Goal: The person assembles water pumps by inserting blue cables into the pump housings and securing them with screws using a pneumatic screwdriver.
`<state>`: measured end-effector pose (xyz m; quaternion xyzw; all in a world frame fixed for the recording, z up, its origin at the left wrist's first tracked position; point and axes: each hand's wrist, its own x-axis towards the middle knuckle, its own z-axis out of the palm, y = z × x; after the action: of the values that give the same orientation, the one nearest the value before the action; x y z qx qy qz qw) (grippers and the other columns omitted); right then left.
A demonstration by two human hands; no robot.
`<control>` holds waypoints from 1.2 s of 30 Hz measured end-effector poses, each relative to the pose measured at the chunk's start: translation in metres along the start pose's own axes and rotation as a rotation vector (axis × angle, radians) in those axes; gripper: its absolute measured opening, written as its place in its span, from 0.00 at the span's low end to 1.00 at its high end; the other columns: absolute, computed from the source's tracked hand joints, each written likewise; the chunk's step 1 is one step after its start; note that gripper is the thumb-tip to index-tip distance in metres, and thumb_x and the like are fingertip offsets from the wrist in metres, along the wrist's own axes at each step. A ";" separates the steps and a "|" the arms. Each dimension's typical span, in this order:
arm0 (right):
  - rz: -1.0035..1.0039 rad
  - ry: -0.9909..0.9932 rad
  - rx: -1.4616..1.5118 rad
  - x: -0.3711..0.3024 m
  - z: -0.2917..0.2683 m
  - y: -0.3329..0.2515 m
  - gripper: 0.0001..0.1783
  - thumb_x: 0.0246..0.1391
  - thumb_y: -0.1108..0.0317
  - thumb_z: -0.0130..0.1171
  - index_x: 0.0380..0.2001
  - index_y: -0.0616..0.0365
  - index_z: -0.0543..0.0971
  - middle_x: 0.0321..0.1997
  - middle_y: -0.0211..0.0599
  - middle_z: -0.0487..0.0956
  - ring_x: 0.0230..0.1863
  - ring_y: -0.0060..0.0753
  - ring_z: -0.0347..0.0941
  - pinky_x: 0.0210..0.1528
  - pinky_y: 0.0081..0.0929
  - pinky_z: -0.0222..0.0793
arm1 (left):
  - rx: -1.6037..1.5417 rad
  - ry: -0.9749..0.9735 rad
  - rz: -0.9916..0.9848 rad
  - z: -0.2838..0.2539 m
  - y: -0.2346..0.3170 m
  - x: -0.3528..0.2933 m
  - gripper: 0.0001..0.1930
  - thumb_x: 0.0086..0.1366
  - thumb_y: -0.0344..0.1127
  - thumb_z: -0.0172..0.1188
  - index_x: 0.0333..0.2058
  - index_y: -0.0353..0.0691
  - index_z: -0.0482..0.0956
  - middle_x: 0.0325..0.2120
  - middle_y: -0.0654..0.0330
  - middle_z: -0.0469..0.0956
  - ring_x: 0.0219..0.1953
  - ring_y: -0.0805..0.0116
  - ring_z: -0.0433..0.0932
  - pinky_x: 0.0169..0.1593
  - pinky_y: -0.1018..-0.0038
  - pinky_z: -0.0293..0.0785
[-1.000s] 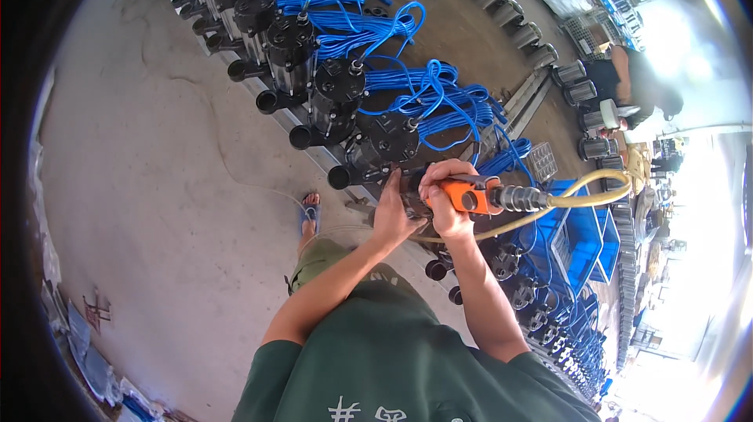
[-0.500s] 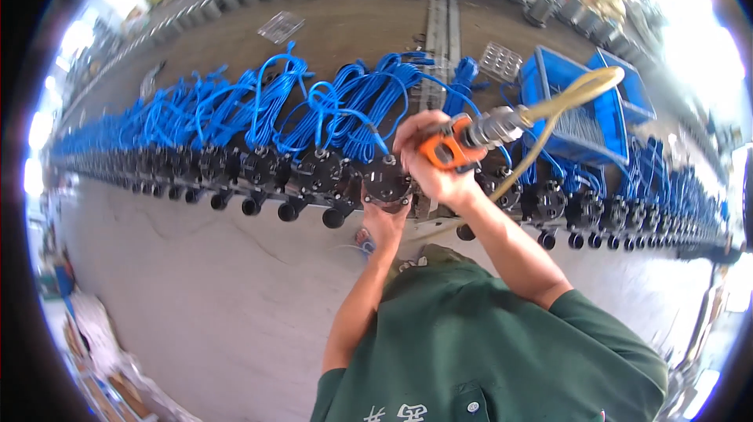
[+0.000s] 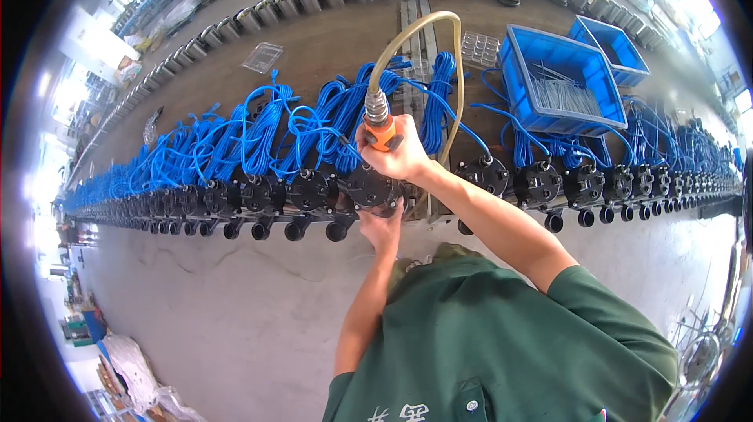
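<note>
My right hand [image 3: 401, 157] is wrapped round an orange air-powered driver [image 3: 381, 136], held upright over a round black pump [image 3: 371, 187]. A metal coupling and a yellowish air hose [image 3: 457, 69] rise from its top, the hose looping over to the right. The driver's tip is hidden behind the hand, so I cannot tell whether it touches the pump. My left hand [image 3: 382, 227] grips the near side of the same pump from below, its fingers partly hidden. Blue coiled cables [image 3: 345, 120] lie just behind the pump.
A long row of similar black pumps [image 3: 307, 190] runs along the table's near edge to both sides. At the back right, a blue crate [image 3: 565, 85] holds thin grey rods, with another blue crate [image 3: 620, 49] behind it. Metal cylinders [image 3: 310, 0] line the far side. A clear plastic tray [image 3: 263, 57] lies there.
The driver has swung from lying sideways to upright, and my right hand has moved left over the pump. The hose now arches above it. My left hand stays on the pump.
</note>
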<state>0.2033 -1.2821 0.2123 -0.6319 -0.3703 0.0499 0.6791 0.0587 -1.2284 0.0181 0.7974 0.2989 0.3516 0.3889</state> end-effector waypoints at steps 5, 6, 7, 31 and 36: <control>0.006 0.014 0.099 -0.010 0.012 -0.041 0.13 0.43 0.81 0.54 0.36 0.63 0.80 0.32 0.34 0.82 0.35 0.26 0.80 0.41 0.26 0.77 | 0.006 -0.078 -0.107 0.000 -0.015 -0.005 0.42 0.45 0.47 0.83 0.51 0.32 0.68 0.35 0.51 0.84 0.36 0.52 0.85 0.41 0.60 0.82; 0.040 -0.031 0.123 -0.014 0.015 -0.062 0.13 0.42 0.81 0.55 0.35 0.64 0.80 0.31 0.36 0.82 0.35 0.24 0.79 0.41 0.27 0.76 | 0.024 -0.108 -0.149 -0.001 -0.023 -0.008 0.48 0.45 0.46 0.83 0.60 0.31 0.65 0.40 0.49 0.85 0.39 0.52 0.86 0.43 0.61 0.82; 0.133 -0.082 0.130 -0.018 0.017 -0.070 0.13 0.42 0.81 0.54 0.34 0.65 0.80 0.31 0.36 0.82 0.35 0.25 0.79 0.39 0.26 0.76 | -0.045 -0.134 -0.171 -0.003 -0.016 -0.006 0.50 0.46 0.47 0.82 0.62 0.31 0.63 0.42 0.48 0.84 0.41 0.51 0.86 0.44 0.60 0.82; 0.211 -0.277 0.204 -0.019 0.085 -0.024 0.19 0.46 0.81 0.48 0.45 0.66 0.72 0.36 0.47 0.77 0.27 0.30 0.73 0.34 0.30 0.75 | -0.268 -0.088 -0.018 -0.015 -0.026 0.008 0.61 0.34 0.44 0.85 0.65 0.28 0.58 0.59 0.37 0.70 0.59 0.39 0.72 0.62 0.55 0.72; 0.204 -0.347 0.131 -0.028 0.091 -0.017 0.14 0.48 0.80 0.51 0.42 0.64 0.70 0.36 0.46 0.75 0.27 0.29 0.72 0.33 0.29 0.74 | -0.412 -0.110 0.138 -0.017 -0.036 0.026 0.61 0.35 0.48 0.85 0.65 0.30 0.59 0.56 0.40 0.72 0.52 0.39 0.75 0.56 0.54 0.74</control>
<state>0.1247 -1.2251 0.2090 -0.6024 -0.4117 0.2505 0.6363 0.0530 -1.1828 0.0041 0.7377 0.1439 0.3872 0.5340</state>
